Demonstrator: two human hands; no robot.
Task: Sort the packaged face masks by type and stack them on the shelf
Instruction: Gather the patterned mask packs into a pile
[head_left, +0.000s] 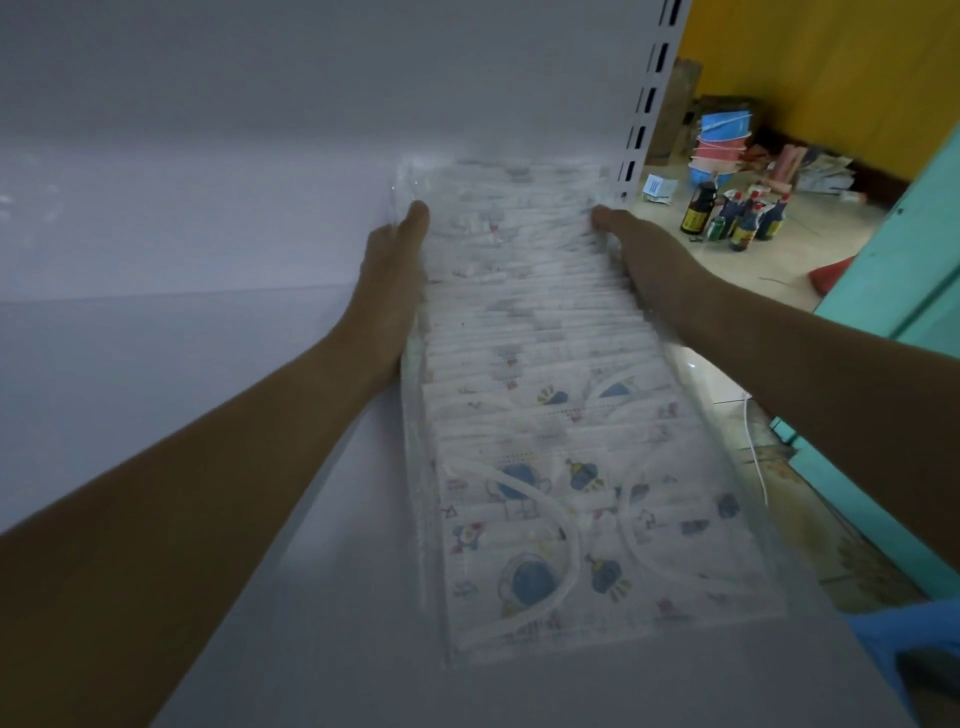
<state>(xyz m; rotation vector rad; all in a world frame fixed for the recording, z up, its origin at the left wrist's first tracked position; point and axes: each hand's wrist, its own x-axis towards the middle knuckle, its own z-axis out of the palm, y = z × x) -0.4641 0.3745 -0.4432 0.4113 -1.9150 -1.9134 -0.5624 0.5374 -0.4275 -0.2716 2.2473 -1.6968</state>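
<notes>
Though any print blurs unreadably, the clear-wrapped row of white, blue-patterned face masks (545, 415) lies on the white shelf (311, 623) between the straight-fingered left hand (395, 270) and right hand (639, 254), which press its sides.

Row of mask packs (561, 415) lies on shelf (260, 597), running from near edge toward back panel (208, 130). Far end is blurred, seemingly close to panel. Left hand (395, 270) flat against row's left side, right hand (639, 249) against its right side, both toward far end. Slotted upright (652, 78) stands behind row, at right. Beyond shelf to right, on floor: bottles (737, 218) clustered, small box (658, 188) just left of them, stacked basins (722, 145) behind bottles.
</notes>
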